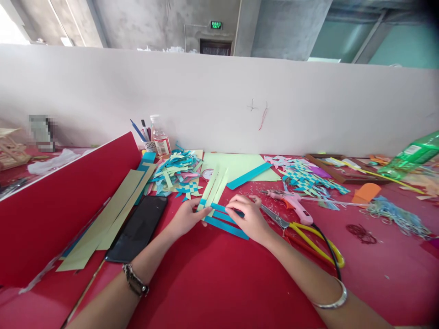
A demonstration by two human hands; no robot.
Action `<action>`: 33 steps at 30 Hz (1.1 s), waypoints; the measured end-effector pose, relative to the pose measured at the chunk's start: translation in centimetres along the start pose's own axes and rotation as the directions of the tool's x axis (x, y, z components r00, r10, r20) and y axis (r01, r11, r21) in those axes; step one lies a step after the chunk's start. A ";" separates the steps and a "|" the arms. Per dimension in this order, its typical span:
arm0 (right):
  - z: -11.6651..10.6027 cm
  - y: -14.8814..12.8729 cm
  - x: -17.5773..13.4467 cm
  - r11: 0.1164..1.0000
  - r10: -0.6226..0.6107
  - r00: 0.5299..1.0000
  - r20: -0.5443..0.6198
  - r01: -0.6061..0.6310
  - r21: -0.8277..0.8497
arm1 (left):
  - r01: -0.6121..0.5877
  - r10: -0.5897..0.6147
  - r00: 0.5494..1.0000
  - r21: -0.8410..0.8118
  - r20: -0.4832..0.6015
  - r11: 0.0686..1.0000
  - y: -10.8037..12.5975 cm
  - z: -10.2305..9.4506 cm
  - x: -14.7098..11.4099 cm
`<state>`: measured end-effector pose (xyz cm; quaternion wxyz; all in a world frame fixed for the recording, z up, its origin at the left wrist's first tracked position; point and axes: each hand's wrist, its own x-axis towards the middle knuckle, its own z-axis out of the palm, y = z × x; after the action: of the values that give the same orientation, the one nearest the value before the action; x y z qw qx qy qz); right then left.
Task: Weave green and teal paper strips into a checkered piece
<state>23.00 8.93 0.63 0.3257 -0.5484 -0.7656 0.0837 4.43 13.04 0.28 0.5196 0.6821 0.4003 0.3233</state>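
My left hand (187,217) pinches the left side of a small weave of paper strips, its thumb on top. Pale green strips (219,185) run away from me in the weave. Blue paper strips (228,227) cross them and stick out to the right. My right hand (249,218) is closed, thumb and fingers pinching the right part of a blue strip (219,208). Its fingers hide part of that strip. Just right of this hand lie scissors (298,228) with yellow and red handles. A pink glue gun (295,205) rests behind them.
Left are a black phone (139,228), long pale strips (103,224) and an upright red board (72,205). Behind sit a strip pile (178,167), a plastic bottle (161,139) and a green sheet (236,162). Woven pieces (302,176) and a green bottle (411,157) are right.
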 end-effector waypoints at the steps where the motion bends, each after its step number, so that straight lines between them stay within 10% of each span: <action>1: 0.0 0.1 0.0 1.000 0.004 1.000 0.002 -0.004 0.000 | 0.002 -0.002 1.000 0.007 0.009 1.000 0.0 -0.1 0.0; 11: -0.2 0.1 0.1 0.999 0.033 0.999 -0.024 -0.033 0.023 | -0.008 0.016 0.994 0.071 -0.105 0.997 0.0 -0.6 0.2; 18: -0.5 1.1 0.9 0.997 0.040 0.943 -0.330 -0.014 0.080 | -0.038 0.031 0.960 -0.020 -0.279 0.999 -0.1 -0.9 0.5; 23: -4.2 0.4 0.3 0.997 0.006 0.987 -0.160 -0.017 -0.070 | -0.061 0.032 0.943 -0.079 -0.331 0.995 -0.2 -0.8 0.6; 26: -7.0 0.7 -2.5 0.895 0.163 0.987 -0.011 -0.153 -0.419 | -0.087 0.034 0.922 -0.119 -0.386 0.989 -0.1 -0.6 0.6; 30: -7.8 3.2 -7.6 0.623 0.521 0.852 0.047 -0.343 -0.704 | -0.132 0.050 0.911 -0.174 -0.409 0.976 0.1 -0.3 0.5; 33: -7.0 5.1 -10.3 0.578 0.517 0.855 0.024 -0.329 -0.747 | -0.121 0.031 0.928 -0.221 -0.372 0.968 0.2 -0.1 0.4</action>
<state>33.08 0.05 -0.65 -0.0403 -0.7840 -0.6140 -0.0817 4.57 13.45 0.52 0.5017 0.5572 0.4209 0.5105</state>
